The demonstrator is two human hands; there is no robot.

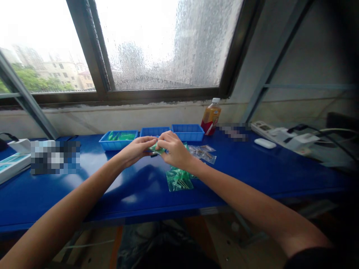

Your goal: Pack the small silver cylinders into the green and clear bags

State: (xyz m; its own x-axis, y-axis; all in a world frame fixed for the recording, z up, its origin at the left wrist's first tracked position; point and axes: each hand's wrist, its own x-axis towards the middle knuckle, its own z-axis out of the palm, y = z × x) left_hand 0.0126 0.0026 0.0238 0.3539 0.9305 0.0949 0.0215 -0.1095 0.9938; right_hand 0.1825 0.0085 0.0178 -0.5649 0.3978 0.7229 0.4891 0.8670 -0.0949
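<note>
Above the blue table (134, 179), my left hand (137, 150) and my right hand (174, 149) meet, both closed on a small green plastic bag (157, 150). Fingers cover much of this bag, and what is inside it cannot be made out. Just below my right hand lie green plastic bags (180, 180), one showing thin metal pieces. Clear plastic bags (202, 152) with small parts sit to the right of my right hand. A small dark object (154, 155) shows beneath the fingers, too blurred to name.
Along the back stand a blue tray with green bags (104, 145), a middle blue tray (153, 129) and a right blue tray (193, 136). A drink bottle (211, 117) stands beside them. Power strips (17, 160) with plugs lie left; a white case (265, 143) lies right.
</note>
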